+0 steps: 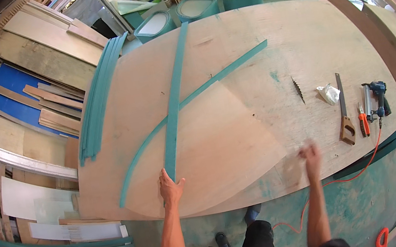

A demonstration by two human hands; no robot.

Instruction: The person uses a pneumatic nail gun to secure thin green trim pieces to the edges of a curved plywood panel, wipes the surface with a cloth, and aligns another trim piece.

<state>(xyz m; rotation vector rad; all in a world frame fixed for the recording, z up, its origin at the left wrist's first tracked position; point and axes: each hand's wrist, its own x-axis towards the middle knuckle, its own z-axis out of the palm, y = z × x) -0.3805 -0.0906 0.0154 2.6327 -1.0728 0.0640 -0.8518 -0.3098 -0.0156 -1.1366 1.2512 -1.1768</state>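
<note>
My left hand (171, 187) grips the near end of a long straight green wooden strip (174, 106), its thumb along the right edge. The strip runs away from me across the table and crosses a second, curved green strip (145, 138). Under both lies a thin plywood sheet (214, 157) with a rounded edge. My right hand (310, 154) hovers near the table's front edge, smeared by motion; whether it holds anything does not show. Nearest to it on the right are a handsaw (347, 130), orange-handled pliers (363, 121) and a nail gun (377, 98).
A stack of green strips (99, 106) lies along the big wooden table's (300, 42) left edge. A crumpled white bag (329, 94) and a dark saw blade (298, 91) lie to the right. An orange hose (340, 181) trails to the floor. Green tubs (197, 12) stand beyond the table.
</note>
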